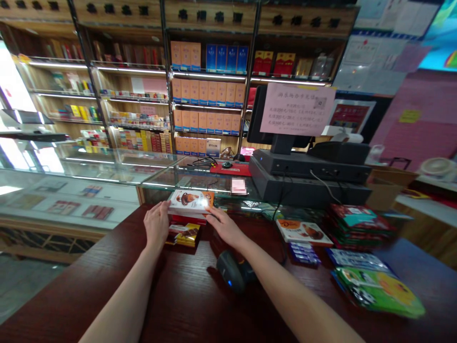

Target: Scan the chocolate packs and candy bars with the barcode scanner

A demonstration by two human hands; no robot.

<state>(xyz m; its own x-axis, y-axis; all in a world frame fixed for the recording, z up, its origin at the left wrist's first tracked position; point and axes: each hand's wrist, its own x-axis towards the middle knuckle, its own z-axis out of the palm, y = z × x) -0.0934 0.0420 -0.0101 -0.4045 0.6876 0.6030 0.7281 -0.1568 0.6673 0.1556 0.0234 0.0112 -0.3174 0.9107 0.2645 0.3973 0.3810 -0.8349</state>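
A white and orange chocolate box (183, 201) lies flat between my two hands over a small stack near the counter's far edge. My left hand (157, 222) grips its left end, fingers closed at the corner. At the right end my right hand (225, 226) holds it, its fingertips on the orange corner. Under the box a red edge shows, and yellow-wrapped chocolate bars (188, 235) stick out in front. A black barcode scanner (230, 271) rests on the dark wooden counter (174, 295), partly behind my right forearm.
To the right lie another white chocolate box (303, 232), purple packets (304, 254), green snack bags (380, 290) and a stack of red packages (360, 224). Beyond stand a cash register (310, 169) with a monitor and a glass display case (160, 176). Stocked shelves line the back wall.
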